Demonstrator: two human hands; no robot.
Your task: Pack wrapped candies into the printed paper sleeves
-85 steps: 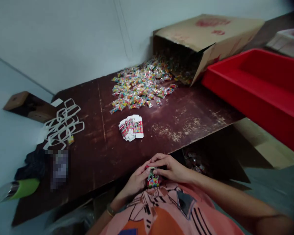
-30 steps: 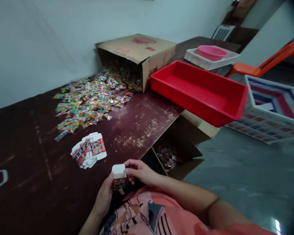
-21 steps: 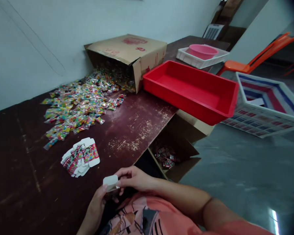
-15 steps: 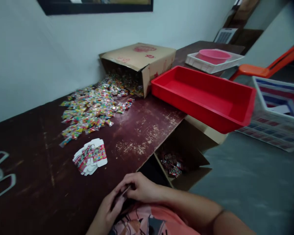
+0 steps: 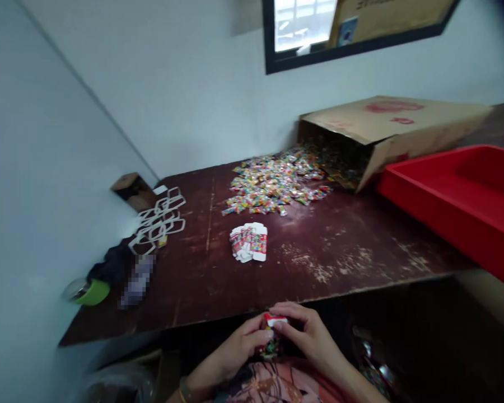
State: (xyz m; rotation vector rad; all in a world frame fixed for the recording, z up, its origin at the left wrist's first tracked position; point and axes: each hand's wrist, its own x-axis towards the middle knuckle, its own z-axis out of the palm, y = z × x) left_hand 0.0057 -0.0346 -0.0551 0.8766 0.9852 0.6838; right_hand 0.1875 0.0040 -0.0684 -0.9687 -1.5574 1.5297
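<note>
Between my two hands, close to my lap at the table's near edge, is a small printed carton (image 5: 270,348) in red, white and green. My left hand (image 5: 247,341) grips its left side with the thumb across the front. On the other side, my right hand (image 5: 300,327) has its fingers on the carton's top, by a white flap. A fanned stack of flat printed cartons (image 5: 248,242) lies on the table in front of me. Behind the stack spreads a pile of small wrapped candies (image 5: 273,182), coming out of a cardboard box (image 5: 403,120) lying on its side.
A red tray (image 5: 445,196) juts past the table edge (image 5: 319,296) on the right. White loop-shaped pieces (image 5: 159,218), a small brown box (image 5: 133,190) and a green container (image 5: 93,293) are at the left. Shiny packets lie below, right of my lap.
My view has swung left, bringing the table's left end into sight. My hands have turned up, and the carton between them now shows its printed side.
</note>
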